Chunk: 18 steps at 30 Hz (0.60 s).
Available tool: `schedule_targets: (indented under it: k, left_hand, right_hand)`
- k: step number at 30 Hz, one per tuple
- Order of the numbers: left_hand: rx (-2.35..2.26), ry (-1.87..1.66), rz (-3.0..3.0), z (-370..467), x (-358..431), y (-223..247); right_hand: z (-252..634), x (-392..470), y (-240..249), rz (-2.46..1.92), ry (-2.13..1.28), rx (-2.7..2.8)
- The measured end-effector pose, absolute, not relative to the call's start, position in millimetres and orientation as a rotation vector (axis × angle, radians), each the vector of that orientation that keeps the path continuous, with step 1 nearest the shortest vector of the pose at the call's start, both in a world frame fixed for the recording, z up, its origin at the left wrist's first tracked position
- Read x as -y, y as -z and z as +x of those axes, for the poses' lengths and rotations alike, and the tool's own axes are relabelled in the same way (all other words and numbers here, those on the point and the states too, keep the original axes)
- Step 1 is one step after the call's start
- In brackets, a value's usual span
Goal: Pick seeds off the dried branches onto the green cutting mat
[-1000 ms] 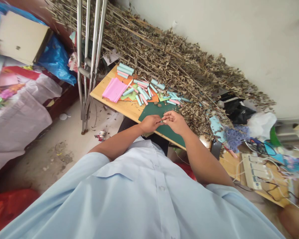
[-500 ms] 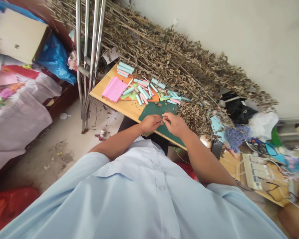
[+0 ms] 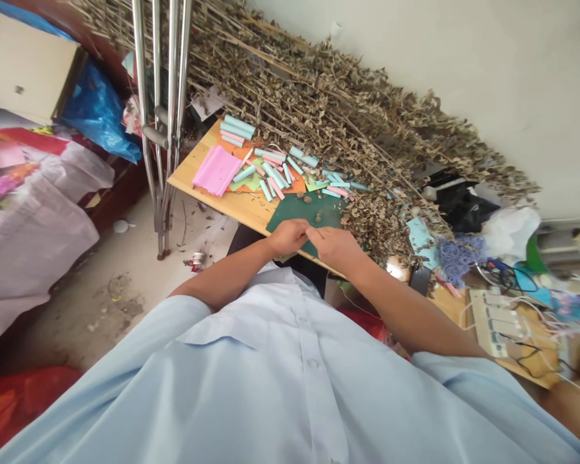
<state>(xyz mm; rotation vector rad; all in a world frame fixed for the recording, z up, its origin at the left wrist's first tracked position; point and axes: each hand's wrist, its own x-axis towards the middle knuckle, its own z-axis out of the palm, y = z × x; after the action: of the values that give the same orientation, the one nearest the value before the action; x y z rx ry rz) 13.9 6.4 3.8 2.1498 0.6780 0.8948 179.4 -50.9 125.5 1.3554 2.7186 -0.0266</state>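
Observation:
My left hand (image 3: 288, 236) and my right hand (image 3: 335, 245) meet fingertip to fingertip over the near edge of a dark green mat (image 3: 303, 210) on a wooden table (image 3: 232, 203). Both pinch a very small item between them; it is too small to name. Several rolled paper tubes (image 3: 273, 173) in light blue and pink lie on orange and green sheets beyond the mat. A folded pink sheet (image 3: 216, 170) lies at the table's left end.
A big heap of dried leafy branches (image 3: 328, 109) covers the back of the table against the wall. Metal crutches (image 3: 162, 116) lean at the left. Cables, a white power strip (image 3: 495, 322) and a purple lace piece (image 3: 457, 254) clutter the right.
My hands have drawn slightly closer to my body and to each other, fingers still working the small item. The view has shifted a little, so the table sits higher in the picture.

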Motion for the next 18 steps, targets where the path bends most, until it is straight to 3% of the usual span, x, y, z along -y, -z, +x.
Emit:
schedule_targets:
  k: [5, 12, 18]
  left_hand:
    - [-0.707, -0.918, 2.169, 14, -7, -3]
    - [-0.722, -0.913, 2.145, 15, -7, -2]
    - [-0.755, -0.915, 2.103, 15, -7, -2]
  right_hand:
    - [195, 51, -106, 1.883, 0.353, -2.843]
    - [189, 59, -71, 2.687, 1.402, -2.387]
    - [178, 60, -60, 2.884, 1.549, -2.318]
